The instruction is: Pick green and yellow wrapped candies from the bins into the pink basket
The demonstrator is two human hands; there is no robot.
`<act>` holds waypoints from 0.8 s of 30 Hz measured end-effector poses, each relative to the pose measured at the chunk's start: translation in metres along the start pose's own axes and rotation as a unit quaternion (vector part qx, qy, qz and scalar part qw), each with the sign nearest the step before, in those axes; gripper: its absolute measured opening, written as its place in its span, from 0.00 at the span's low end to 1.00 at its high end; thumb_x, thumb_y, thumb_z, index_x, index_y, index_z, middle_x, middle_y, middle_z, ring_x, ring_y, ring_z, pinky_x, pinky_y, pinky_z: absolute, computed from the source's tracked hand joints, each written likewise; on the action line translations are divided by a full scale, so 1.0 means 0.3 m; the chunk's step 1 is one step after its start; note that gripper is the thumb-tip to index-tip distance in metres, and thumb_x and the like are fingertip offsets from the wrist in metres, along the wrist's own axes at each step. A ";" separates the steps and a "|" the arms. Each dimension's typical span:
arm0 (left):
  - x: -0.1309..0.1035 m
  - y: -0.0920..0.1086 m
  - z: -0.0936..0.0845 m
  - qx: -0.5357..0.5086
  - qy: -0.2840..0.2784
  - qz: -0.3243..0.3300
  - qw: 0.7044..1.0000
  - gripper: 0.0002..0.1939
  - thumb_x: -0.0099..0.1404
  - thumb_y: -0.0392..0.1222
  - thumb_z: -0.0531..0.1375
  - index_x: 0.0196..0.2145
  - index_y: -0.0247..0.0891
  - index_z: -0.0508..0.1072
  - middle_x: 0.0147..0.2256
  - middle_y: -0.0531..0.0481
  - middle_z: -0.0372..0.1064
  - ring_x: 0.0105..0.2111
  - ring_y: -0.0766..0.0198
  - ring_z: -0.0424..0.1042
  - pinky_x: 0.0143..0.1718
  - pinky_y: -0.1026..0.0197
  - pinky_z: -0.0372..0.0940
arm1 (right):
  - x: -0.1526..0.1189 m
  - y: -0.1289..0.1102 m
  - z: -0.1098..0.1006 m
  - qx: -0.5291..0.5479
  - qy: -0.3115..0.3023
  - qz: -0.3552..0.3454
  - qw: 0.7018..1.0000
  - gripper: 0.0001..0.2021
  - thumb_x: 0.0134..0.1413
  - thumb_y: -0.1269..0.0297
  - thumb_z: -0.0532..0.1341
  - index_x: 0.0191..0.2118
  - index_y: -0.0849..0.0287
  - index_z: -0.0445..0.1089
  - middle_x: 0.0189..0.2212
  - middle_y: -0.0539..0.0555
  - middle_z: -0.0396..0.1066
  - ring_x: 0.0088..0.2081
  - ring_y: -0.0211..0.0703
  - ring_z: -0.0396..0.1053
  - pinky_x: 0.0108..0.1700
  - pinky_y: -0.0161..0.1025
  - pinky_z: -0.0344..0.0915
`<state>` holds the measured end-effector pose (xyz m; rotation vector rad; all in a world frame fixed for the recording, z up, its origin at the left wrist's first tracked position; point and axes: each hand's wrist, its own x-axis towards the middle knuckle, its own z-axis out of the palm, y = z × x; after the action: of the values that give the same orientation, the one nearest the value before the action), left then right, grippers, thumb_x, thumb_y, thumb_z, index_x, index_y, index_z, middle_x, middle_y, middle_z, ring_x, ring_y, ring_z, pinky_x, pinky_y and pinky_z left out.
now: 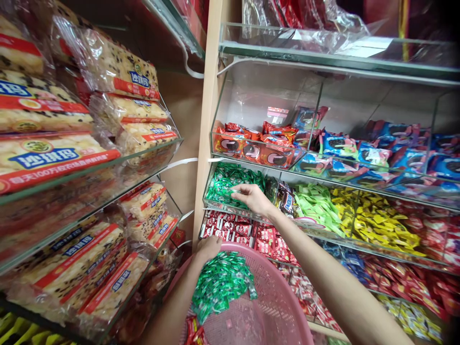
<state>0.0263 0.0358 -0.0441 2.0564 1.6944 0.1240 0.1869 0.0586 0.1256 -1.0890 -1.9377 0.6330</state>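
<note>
My left hand is closed on the far left rim of a pink plastic basket. Inside the basket lie a heap of small green-wrapped candies and a few red packets near its lower left. Above and beyond it, my right hand reaches over the front of a clear shelf bin. Its fingers point left, slightly apart, just over the green-wrapped candies in that bin; I see nothing held in them.
Right of the green bin are Snickers bars, light green packets and yellow packets. Red-and-white packets lie below. A wooden post divides these shelves from bagged sachima cakes on the left. Glass bin edges run across.
</note>
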 end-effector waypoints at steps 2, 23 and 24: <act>0.002 -0.001 0.001 0.001 0.001 -0.001 1.000 0.26 0.62 0.50 0.38 0.39 0.39 0.72 0.40 0.43 0.71 0.40 0.54 0.69 0.39 0.58 0.61 | -0.028 -0.042 -0.010 -0.016 0.060 -0.017 0.998 0.16 0.46 0.55 0.59 0.37 0.63 0.71 0.31 0.53 0.71 0.31 0.39 0.65 0.36 0.38 0.62; -0.011 0.013 -0.005 0.005 -0.005 -0.020 1.000 0.25 0.63 0.51 0.39 0.41 0.38 0.71 0.43 0.43 0.70 0.43 0.58 0.68 0.42 0.62 0.59 | -0.560 0.232 0.266 -0.236 -0.171 -0.002 0.957 0.06 0.52 0.71 0.52 0.35 0.56 0.63 0.33 0.52 0.66 0.37 0.43 0.63 0.39 0.39 0.59; -0.008 0.010 -0.002 0.007 -0.004 -0.016 1.000 0.25 0.63 0.50 0.39 0.40 0.38 0.72 0.42 0.44 0.70 0.43 0.57 0.68 0.41 0.61 0.60 | -0.558 0.233 0.271 -0.236 -0.169 -0.001 0.957 0.06 0.52 0.71 0.52 0.35 0.57 0.63 0.32 0.52 0.66 0.37 0.43 0.63 0.39 0.39 0.59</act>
<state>0.0284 0.0332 -0.0418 2.0358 1.7277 0.0951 0.2017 -0.0538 -0.0377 -1.3298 -2.4693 0.3763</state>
